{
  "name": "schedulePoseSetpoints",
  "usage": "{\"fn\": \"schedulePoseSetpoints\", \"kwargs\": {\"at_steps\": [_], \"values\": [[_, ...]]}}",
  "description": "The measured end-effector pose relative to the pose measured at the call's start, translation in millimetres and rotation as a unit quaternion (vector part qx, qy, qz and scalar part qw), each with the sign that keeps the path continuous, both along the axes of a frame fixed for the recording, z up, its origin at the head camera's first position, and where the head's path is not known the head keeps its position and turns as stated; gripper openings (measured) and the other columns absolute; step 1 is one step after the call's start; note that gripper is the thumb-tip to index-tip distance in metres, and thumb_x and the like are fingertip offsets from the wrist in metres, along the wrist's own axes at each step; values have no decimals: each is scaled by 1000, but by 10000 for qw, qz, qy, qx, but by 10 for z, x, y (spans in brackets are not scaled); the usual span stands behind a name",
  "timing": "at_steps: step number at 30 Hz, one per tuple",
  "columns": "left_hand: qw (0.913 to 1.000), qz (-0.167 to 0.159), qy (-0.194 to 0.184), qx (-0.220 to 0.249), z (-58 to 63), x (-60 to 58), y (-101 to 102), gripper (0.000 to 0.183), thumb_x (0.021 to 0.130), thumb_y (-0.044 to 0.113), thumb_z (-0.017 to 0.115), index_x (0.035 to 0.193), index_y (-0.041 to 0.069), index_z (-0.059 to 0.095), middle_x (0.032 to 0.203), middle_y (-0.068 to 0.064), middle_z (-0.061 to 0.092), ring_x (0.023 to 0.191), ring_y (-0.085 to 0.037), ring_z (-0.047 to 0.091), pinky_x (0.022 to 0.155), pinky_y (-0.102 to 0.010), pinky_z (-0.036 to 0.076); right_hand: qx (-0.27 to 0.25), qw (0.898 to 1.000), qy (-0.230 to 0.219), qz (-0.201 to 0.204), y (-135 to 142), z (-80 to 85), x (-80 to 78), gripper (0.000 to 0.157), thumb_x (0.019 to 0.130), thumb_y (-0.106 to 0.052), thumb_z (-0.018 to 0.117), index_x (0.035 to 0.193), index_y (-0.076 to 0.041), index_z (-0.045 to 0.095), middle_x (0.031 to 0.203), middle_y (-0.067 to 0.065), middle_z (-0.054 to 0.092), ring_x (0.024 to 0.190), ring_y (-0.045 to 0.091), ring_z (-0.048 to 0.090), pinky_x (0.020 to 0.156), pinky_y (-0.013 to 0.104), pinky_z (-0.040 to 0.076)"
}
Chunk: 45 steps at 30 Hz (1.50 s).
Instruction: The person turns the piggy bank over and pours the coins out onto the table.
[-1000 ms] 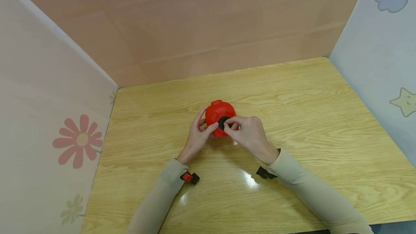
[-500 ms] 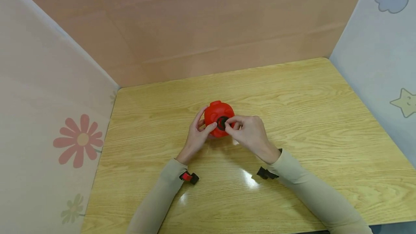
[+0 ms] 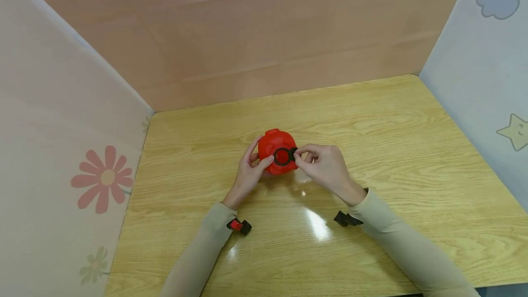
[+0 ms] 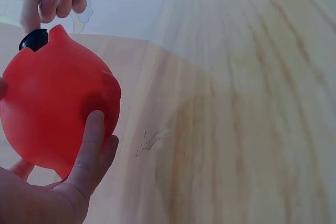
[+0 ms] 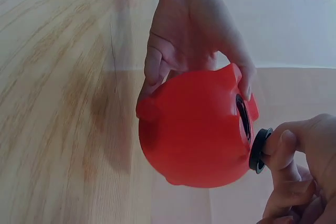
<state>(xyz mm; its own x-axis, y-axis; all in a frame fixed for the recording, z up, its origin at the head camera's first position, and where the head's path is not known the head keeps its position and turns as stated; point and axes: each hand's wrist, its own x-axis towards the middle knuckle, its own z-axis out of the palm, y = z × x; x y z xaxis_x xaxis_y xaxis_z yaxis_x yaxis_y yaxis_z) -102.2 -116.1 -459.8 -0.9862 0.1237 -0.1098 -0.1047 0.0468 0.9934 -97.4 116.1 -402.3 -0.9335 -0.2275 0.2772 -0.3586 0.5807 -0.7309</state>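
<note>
Head view, from the bottom edge: pale sleeves (image 3: 404,246) reach in, each with a strap (image 3: 236,225) at the cuff. Beyond them, the left hand (image 3: 247,173) holds a red toy (image 3: 273,140), fingers curved round its side and thumb at the rim of a black-edged hole (image 3: 282,156). The right hand (image 3: 327,165) pinches a black cap (image 5: 256,153) between thumb and forefinger, just beside that hole.

The toy looks hollow and light, firm with perhaps a little give, unlikely to break; its smooth skin may slip, so it is best cradled round the belly, where the raised bumps can check the fingers. The cap seems small and rubbery, suited to a pinch at its edge.

The toy sits in the hand over the middle of the table (image 3: 383,127); whether it touches the wood cannot be told. Farther off stand a pinkish-brown wall (image 3: 268,26) and side panels printed with a flower (image 3: 108,177) and a star (image 3: 515,132).

The toy's base, most of its inside and some left fingers are hidden. Whether the cap touches the rim is unclear. The sleeves are cut off below.
</note>
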Motion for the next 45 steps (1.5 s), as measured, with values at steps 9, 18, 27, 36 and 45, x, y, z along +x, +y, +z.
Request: {"fn": "schedulePoseSetpoints", "kwargs": {"at_steps": [9,18,27,36,45], "values": [[10000,12,48,5,28,-2,7,73,102,17,72,166,25,38,138,-23,65,98,-22,75,82,-47,67,-261,9974,-669,-30,281,14,-107,9,96,-14,77,96,-9,83,60,4,68,40,7,44,44,21,31],[10000,1,-51,81,51,10,-28,69,103,19,70,164,36,41,141,-19,64,106,-25,74,86,-42,66,309,9922,-1112,-476,782,-77,-303,21,102,-24,70,107,-7,81,70,11,73,44,13,48,45,26,36],[10000,61,-2,-71,80,9,-71,69,103,21,71,164,35,42,143,-17,64,111,-27,72,84,-32,64,1028,9760,-1829,-583,1280,-112,-485,35,103,-34,68,115,-3,78,81,12,76,60,17,57,53,30,42],[9999,22,-20,147,78,3,-89,70,104,18,70,164,35,40,138,-20,65,100,-22,76,90,-58,64,1758,9588,-1884,-1198,1674,-224,-592,41,103,-38,64,120,-3,76,109,23,77,85,34,71,58,31,48],[9999,5,49,150,86,-11,-87,70,103,18,70,165,34,40,137,-21,66,98,-23,76,88,-59,64,2151,9455,-2134,-1190,1830,-320,-652,39,101,-36,63,119,-4,76,118,26,74,93,38,70,56,31,47]]}}
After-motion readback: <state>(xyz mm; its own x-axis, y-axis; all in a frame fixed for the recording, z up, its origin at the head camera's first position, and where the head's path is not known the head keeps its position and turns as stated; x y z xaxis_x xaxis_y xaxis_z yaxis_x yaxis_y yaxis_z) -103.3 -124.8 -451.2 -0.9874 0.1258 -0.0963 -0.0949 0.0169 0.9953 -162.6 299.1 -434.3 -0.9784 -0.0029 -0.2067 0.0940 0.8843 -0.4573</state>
